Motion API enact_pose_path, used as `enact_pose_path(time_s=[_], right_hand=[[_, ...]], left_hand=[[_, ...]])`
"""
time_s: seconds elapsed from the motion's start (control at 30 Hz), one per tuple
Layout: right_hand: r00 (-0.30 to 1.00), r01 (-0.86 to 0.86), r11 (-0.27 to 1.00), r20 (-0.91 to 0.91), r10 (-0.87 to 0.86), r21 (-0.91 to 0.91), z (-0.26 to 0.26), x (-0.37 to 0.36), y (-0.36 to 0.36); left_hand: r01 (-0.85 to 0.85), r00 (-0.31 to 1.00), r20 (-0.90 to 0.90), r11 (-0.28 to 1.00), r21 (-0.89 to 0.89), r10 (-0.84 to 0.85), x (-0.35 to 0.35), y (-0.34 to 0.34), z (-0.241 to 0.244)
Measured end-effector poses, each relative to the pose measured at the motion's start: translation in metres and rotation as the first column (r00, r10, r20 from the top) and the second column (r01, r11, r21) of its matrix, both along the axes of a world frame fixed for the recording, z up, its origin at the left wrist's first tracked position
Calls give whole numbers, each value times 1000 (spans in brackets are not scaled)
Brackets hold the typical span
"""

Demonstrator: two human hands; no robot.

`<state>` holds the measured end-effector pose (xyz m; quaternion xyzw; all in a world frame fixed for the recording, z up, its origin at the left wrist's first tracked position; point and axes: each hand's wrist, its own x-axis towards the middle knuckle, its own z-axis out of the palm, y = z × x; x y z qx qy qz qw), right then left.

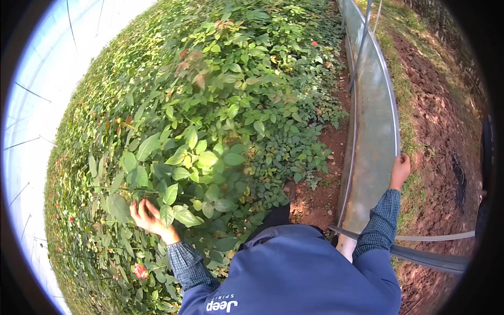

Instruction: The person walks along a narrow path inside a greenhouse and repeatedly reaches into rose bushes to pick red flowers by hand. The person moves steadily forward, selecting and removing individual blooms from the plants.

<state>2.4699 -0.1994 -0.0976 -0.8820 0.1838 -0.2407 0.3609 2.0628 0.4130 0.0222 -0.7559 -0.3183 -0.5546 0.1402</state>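
Observation:
Among the leaves of a rose bush, my left hand is raised with its fingers bent. Leaves cover part of it, so whether it grips a stem does not show. Broad green leaves hang right beside its wrist. On the other side, my right hand has its fingers closed over the top edge of a low plastic-sheet wall. A pink and cream rose blooms below my left forearm.
Dense rose plants fill the left and centre. Reddish soil runs between them and the wall. A slanting metal pole stands against the wall farther off. Beyond lie grass and tilled earth. Dark straps or pipes cross at lower right.

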Motion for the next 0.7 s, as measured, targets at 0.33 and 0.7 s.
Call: enact_pose_path(time_s=[0.33,0.7], right_hand=[[895,-25,931,-423,-141,-364,-8,27,21],[896,-89,922,-435,-91,-377,-27,43,-2]], left_hand=[[763,566,347,635,125,-748,116,-109,66],[818,524,823,398,-415,-219,259,35,53]])
